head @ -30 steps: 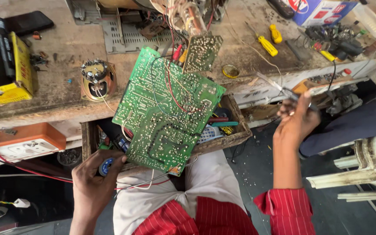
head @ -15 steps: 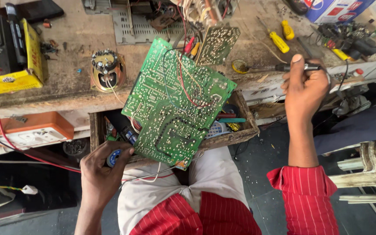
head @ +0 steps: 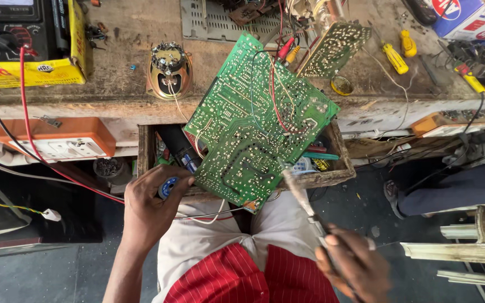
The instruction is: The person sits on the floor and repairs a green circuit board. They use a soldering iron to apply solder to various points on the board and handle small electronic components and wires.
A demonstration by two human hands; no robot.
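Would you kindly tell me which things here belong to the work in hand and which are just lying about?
In use:
- green circuit board, solder side up
- soldering iron in the right hand
- small blue spool at the left hand

Lying about:
- yellow multimeter
- loudspeaker
- yellow screwdrivers
- orange socket box
- blue and red carton

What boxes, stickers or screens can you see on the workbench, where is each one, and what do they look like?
Meter: top left of the bench, black dial face in a yellow case, pale screen at the picture's edge.
Cardboard box: top right corner, blue and white with red patches.
Socket box: under the bench's left edge, orange with a white front plate.
No stickers can be made out.
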